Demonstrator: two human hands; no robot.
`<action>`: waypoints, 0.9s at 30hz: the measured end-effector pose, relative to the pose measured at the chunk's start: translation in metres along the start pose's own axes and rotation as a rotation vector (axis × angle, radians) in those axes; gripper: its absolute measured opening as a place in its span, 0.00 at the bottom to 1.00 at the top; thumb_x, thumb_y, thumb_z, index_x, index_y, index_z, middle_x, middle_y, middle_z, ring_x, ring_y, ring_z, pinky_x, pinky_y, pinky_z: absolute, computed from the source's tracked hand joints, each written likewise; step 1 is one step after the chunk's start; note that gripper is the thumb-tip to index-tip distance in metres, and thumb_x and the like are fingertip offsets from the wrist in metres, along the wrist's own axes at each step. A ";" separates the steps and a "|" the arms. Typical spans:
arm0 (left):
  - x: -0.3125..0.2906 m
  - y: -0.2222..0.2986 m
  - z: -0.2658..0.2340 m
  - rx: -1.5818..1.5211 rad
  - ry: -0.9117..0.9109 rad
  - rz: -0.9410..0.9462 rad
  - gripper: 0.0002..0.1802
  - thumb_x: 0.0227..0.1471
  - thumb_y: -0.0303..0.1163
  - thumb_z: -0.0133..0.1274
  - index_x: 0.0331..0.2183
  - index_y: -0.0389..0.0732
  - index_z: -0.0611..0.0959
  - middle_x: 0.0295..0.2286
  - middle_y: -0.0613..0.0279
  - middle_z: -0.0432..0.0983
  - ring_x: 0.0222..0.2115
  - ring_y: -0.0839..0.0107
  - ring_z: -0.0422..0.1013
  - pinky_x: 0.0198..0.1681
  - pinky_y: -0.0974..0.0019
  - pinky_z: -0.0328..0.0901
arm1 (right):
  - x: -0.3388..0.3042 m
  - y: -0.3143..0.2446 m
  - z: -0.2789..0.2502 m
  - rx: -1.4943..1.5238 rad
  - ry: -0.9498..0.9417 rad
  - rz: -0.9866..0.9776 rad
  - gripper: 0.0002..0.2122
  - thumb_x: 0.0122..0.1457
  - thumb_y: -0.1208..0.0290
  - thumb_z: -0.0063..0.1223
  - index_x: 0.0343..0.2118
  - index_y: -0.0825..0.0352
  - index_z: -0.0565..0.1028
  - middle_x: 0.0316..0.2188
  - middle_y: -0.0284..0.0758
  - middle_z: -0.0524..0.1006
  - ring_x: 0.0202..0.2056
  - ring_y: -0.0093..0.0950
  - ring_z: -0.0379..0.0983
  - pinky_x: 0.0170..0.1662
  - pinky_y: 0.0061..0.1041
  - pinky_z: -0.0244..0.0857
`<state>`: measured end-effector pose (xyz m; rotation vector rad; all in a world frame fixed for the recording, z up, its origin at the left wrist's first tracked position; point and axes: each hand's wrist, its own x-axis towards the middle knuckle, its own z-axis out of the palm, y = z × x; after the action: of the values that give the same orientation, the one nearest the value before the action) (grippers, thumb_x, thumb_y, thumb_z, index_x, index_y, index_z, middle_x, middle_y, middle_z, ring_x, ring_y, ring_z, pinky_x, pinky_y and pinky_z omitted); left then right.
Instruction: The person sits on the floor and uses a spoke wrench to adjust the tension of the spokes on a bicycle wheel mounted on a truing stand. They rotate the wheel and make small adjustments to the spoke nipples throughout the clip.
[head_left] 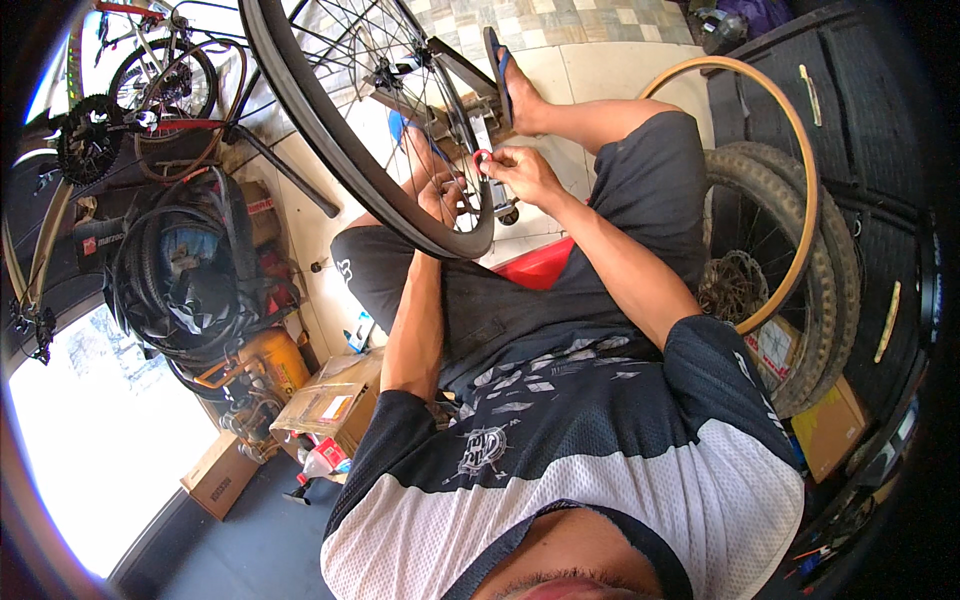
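A spoked bicycle wheel with a black rim (345, 170) stands upright in front of me, held in a metal truing stand (480, 130). My right hand (525, 175) is closed at the wheel's right side, pinching a small red ring-shaped spoke wrench (483, 160) by the rim and spokes. Among the spokes on the other side, my left hand (440, 197) has its fingers curled at the lower part of the wheel. Spokes and rim partly cover those fingers. Below the wheel, between my legs, a red object (535, 265) shows in part.
At right a tan hoop-like rim (812, 190) leans before knobby-tired wheels (835, 290) and a black cabinet (860, 120). On the left are bicycles (165, 85), bundled black tires (150, 270), a yellow-orange machine (275, 362) and a cardboard box (325, 400).
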<state>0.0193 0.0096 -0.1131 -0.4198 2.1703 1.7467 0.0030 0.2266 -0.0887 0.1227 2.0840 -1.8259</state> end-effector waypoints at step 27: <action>-0.010 0.010 -0.009 -0.057 -0.012 0.101 0.14 0.59 0.37 0.64 0.37 0.36 0.84 0.24 0.67 0.78 0.22 0.79 0.71 0.22 0.72 0.64 | -0.022 -0.026 0.016 -0.395 -0.130 -0.260 0.20 0.56 0.57 0.59 0.44 0.68 0.80 0.34 0.49 0.82 0.39 0.47 0.80 0.44 0.42 0.72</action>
<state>0.0237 0.0030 -0.0985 -0.3173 2.1724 1.8636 0.0188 0.2108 -0.0583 -0.3737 2.4044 -1.4646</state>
